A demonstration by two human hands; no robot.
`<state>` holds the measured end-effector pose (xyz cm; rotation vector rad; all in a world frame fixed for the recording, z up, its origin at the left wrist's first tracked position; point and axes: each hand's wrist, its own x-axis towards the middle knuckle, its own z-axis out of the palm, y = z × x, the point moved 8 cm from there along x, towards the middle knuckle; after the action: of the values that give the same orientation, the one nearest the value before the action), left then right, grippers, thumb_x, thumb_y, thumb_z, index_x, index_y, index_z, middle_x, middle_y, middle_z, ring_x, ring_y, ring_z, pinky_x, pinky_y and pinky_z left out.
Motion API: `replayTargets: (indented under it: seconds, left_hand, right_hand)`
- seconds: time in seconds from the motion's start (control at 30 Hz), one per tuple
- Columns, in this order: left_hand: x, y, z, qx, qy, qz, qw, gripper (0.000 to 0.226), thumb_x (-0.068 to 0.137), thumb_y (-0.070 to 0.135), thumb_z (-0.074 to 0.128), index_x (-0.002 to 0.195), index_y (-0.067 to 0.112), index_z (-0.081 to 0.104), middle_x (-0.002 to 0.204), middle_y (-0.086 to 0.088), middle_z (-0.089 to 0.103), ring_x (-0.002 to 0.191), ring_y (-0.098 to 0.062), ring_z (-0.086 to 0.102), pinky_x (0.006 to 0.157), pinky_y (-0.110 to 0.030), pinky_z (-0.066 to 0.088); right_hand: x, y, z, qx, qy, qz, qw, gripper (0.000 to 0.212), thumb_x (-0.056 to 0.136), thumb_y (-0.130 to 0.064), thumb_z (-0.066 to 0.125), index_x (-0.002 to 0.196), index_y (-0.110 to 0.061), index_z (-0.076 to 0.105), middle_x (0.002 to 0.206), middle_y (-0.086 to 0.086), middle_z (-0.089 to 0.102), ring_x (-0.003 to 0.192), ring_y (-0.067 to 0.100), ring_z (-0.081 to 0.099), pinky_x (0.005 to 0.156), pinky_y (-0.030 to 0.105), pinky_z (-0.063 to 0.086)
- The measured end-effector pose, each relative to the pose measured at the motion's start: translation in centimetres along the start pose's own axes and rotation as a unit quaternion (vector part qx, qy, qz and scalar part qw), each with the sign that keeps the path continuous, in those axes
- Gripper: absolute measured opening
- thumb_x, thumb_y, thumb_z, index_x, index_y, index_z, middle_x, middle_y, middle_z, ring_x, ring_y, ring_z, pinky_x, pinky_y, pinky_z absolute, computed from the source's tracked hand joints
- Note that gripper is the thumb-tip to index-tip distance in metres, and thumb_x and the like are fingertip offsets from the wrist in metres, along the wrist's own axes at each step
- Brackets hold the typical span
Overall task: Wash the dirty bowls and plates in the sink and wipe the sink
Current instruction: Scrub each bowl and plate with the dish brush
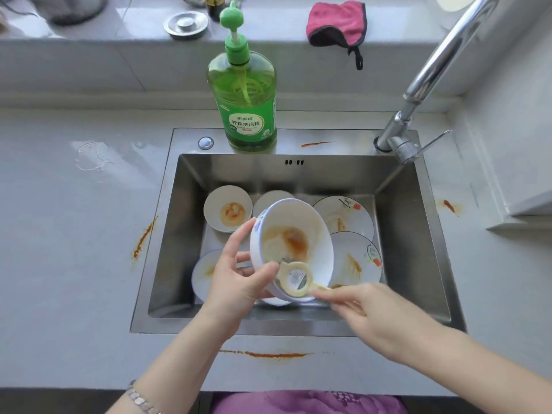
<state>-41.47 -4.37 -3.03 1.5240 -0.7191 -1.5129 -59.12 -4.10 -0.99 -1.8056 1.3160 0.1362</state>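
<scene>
My left hand [239, 273] grips a white bowl with a blue rim [294, 234] by its edge and holds it tilted above the steel sink [415, 234]. Orange-brown sauce stains the bowl's inside. My right hand [370, 318] holds the handle of a cream dish brush [295, 277], whose round head lies against the bowl's lower inner wall. In the sink lie a small stained bowl [227, 209], another bowl [270, 198] behind, a dish [203, 273] at the left, and two flowered plates [349, 216] [358, 258] smeared with sauce.
A green dish-soap pump bottle [246, 94] stands on the sink's back rim. The faucet [430, 82] rises at the back right. A pink cloth [336, 23] and a metal sink plug [185, 25] lie on the ledge. Orange sauce streaks [265, 354] mark the countertop.
</scene>
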Motion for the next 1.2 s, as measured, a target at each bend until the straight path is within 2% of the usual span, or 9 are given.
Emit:
replayTargets:
  seconds: [0.13,0.27,0.4,0.5,0.67,0.83,1.0,1.13,1.2]
  left_hand:
    - [-0.6,-0.9,1.2,-0.012,-0.011,-0.022,1.000,0.063,0.073,0.003,0.068,0.108,0.053,0.051,0.092,-0.012,0.056,0.064,-0.012,0.068,0.051,-0.027,0.054]
    - [-0.5,-0.8,-0.5,-0.025,0.032,-0.019,0.999,0.065,0.082,-0.004,0.063,0.119,0.048,0.048,0.099,-0.016,0.055,0.073,-0.017,0.068,0.056,-0.032,0.057]
    - [-0.7,-1.1,0.3,-0.024,0.024,-0.020,0.999,0.066,0.065,0.011,0.067,0.115,0.049,0.050,0.098,-0.016,0.059,0.074,-0.017,0.069,0.055,-0.032,0.055]
    - [-0.9,-1.1,0.2,-0.044,0.030,-0.029,0.998,0.067,0.064,0.012,0.069,0.117,0.049,0.049,0.102,-0.019,0.058,0.075,-0.018,0.070,0.054,-0.033,0.056]
    - [-0.6,-0.7,-0.4,0.013,0.028,-0.004,1.000,0.066,0.063,0.013,0.071,0.111,0.053,0.052,0.094,-0.008,0.059,0.073,-0.017,0.068,0.060,-0.036,0.058]
    - [-0.5,-0.4,-0.7,0.005,0.027,-0.010,1.000,0.064,0.071,0.006,0.072,0.107,0.054,0.052,0.096,-0.013,0.057,0.067,-0.013,0.068,0.055,-0.032,0.057]
    - [-0.6,-1.2,0.3,-0.006,0.020,-0.032,0.999,0.061,0.068,0.009,0.067,0.110,0.051,0.051,0.096,-0.015,0.060,0.070,-0.015,0.069,0.055,-0.033,0.056]
    - [-0.3,-1.3,-0.6,-0.026,0.025,-0.043,0.998,0.060,0.079,0.002,0.066,0.119,0.044,0.048,0.093,-0.013,0.060,0.069,-0.013,0.070,0.051,-0.030,0.055]
    - [-0.1,-0.9,-1.2,-0.015,0.035,-0.034,0.999,0.063,0.073,0.008,0.070,0.120,0.044,0.049,0.094,-0.014,0.059,0.071,-0.014,0.069,0.052,-0.031,0.055]
  right_hand:
    - [1.9,-0.4,-0.9,0.046,-0.004,0.001,0.999,0.036,0.097,-0.033,0.041,0.118,-0.061,0.047,0.123,-0.020,0.060,0.117,0.002,0.054,0.100,0.025,0.043]
    - [1.8,2.1,-2.3,-0.030,0.004,0.048,0.998,0.033,0.096,-0.039,0.038,0.114,-0.066,0.045,0.113,-0.008,0.068,0.104,0.012,0.062,0.092,0.034,0.049]
    - [1.0,-1.4,-0.6,0.003,-0.015,-0.014,1.000,0.035,0.097,-0.035,0.039,0.122,-0.059,0.046,0.128,-0.018,0.058,0.120,0.009,0.052,0.093,0.021,0.042]
    - [2.6,0.5,-2.4,-0.054,0.037,0.031,0.997,0.037,0.097,-0.034,0.037,0.123,-0.060,0.044,0.115,-0.006,0.066,0.103,0.021,0.058,0.085,0.030,0.046]
    - [1.3,-0.6,0.6,0.003,-0.052,0.011,0.999,0.036,0.097,-0.031,0.040,0.123,-0.055,0.049,0.130,-0.018,0.056,0.122,0.007,0.051,0.098,0.024,0.043]
    - [2.1,1.5,-1.0,-0.021,-0.012,0.052,0.998,0.036,0.097,-0.032,0.040,0.121,-0.058,0.048,0.127,-0.014,0.060,0.114,0.012,0.057,0.093,0.031,0.047]
    - [1.7,-2.0,0.3,0.045,-0.031,-0.006,0.998,0.036,0.098,-0.030,0.041,0.124,-0.053,0.049,0.129,-0.022,0.055,0.123,0.002,0.048,0.092,0.016,0.039]
    - [2.7,1.0,-1.9,-0.047,0.016,0.064,0.997,0.038,0.097,-0.030,0.039,0.123,-0.056,0.048,0.102,-0.010,0.068,0.092,0.017,0.058,0.082,0.029,0.047]
    - [1.7,0.6,0.2,0.001,-0.044,0.058,0.997,0.035,0.097,-0.031,0.041,0.121,-0.055,0.050,0.119,-0.017,0.063,0.107,0.007,0.058,0.094,0.027,0.045]
